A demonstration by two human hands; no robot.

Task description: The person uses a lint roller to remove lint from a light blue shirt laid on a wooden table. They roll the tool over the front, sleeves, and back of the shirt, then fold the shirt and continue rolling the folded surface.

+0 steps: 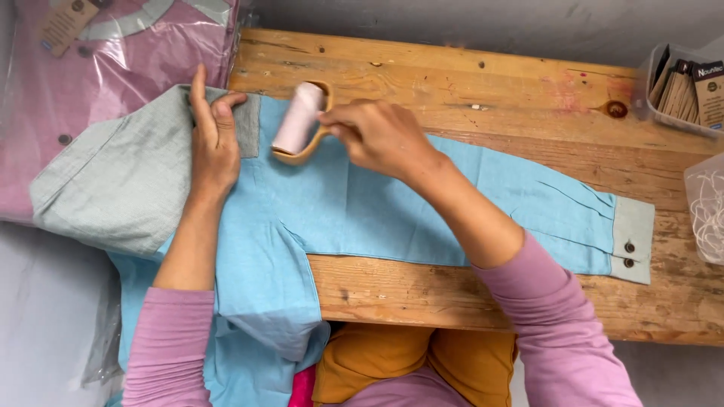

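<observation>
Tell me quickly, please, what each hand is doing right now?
Left hand: open, pressing flat on the blue shirt.
Right hand: closed, holding the lint roller.

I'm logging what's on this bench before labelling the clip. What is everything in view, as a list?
Shirt: one, light blue with grey-green cuff and collar area, spread across the table, sleeve stretched to the right.
Lint roller: one, pale pink roll in a wooden frame, on the shirt near the collar.
Packaged shirt: one, pink, in clear plastic, top left.
Table: one, worn bare wood.
Clear tub: one, holding brown card tags, top right.
Clear container: one, holding white string, right edge.
Left hand: pink sleeve, pressing flat on the shirt.
Right hand: pink sleeve, fingers gripping the lint roller handle.
</observation>
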